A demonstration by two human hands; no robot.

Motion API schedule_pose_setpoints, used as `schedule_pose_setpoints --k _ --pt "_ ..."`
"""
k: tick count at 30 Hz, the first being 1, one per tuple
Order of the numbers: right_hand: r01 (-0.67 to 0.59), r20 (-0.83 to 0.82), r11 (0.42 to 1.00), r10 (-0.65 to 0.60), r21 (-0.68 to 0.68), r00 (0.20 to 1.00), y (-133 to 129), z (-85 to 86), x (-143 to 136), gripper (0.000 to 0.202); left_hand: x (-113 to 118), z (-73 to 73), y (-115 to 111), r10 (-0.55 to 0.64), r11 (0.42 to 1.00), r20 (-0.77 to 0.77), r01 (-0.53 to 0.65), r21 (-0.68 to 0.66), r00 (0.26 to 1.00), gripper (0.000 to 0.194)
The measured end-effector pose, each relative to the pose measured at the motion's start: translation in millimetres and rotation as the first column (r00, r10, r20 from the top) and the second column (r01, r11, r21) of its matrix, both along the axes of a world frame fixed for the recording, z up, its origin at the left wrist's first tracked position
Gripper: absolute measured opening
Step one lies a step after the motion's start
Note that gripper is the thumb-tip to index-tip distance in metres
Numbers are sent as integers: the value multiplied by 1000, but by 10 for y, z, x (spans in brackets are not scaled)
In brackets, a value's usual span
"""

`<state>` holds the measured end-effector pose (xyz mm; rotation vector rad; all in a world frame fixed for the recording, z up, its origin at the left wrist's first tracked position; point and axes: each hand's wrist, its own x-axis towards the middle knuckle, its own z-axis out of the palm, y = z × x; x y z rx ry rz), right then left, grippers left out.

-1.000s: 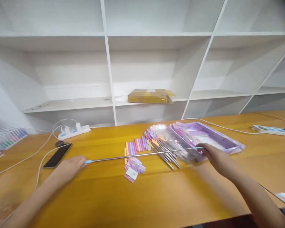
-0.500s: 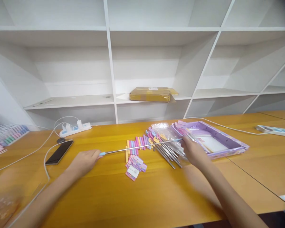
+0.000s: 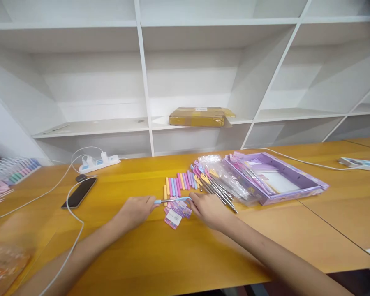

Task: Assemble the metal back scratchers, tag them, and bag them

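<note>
Over the wooden table [image 3: 172, 263], the left hand [image 3: 138, 209] and right hand [image 3: 210, 209] have closed in, each gripping an end, and above the printed cards [image 3: 173, 218] the slim rod [image 3: 172, 200], stretched long a second ago, is now short: its collapsing looks nearly done

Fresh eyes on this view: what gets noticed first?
Probably the metal rod with light-blue ends, held between the left hand and right hand near the centre. Then the row of pastel sticks just beyond it, with loose metal shafts fanned to their right. Farther right, the purple tray stands out on the table.
</note>
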<state>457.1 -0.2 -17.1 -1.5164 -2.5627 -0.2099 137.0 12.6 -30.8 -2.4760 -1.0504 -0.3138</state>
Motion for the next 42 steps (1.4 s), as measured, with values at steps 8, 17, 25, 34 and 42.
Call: schedule_pose_setpoints --k 8,17,25,34,42 --pt "-112 26 994 112 7 993 62 -54 15 36 -41 55 32 2 1000 -80 -2 -2 997 34" --pt "-3 -92 1000 6 27 996 283 -92 1268 32 -1030 294 135 106 994 -73 -109 -28 992 34" --pt "379 -197 924 -363 50 911 -6 -293 2672 30 -1721 524 -129 127 991 15 -127 -45 992 38" --pt "478 -381 877 -457 -45 804 -149 -293 2712 57 -1463 281 -111 61 995 37 -58 -80 997 42" --pt "508 -388 856 -502 -97 773 -225 -289 2733 40 -1435 280 -104 156 977 53 -146 -157 986 41"
